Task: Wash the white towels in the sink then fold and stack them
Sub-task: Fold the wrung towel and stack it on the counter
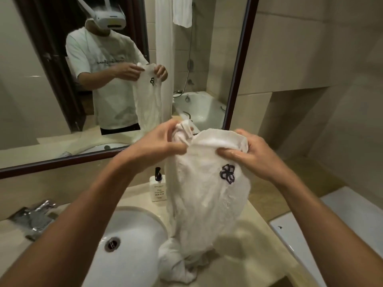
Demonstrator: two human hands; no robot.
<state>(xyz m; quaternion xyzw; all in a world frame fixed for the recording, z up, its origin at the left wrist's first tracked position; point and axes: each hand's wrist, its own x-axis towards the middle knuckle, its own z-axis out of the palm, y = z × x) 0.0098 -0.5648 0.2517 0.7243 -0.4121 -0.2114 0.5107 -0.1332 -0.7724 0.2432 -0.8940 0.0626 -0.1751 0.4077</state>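
A beige bathroom counter [244, 243] is surrounding the sink [132, 228]. Just right of the sink, the left hand [159, 141] and right hand [246, 154] are each pinching the white towel's [205, 199] top edge, seemingly spreading it for folding while its tail is resting on the counter.

towel [199, 204] is thin wrinkly white cloth, looks wet and clingy, with a dark stitched flower [227, 173]. sink [132, 228] is glossy white ceramic, faucet [35, 216] shiny chrome, desk [248, 241] polished beige stone, soap bottle [158, 188] matte white plastic.

Head view, looking forward and down, close over sink [132, 228]
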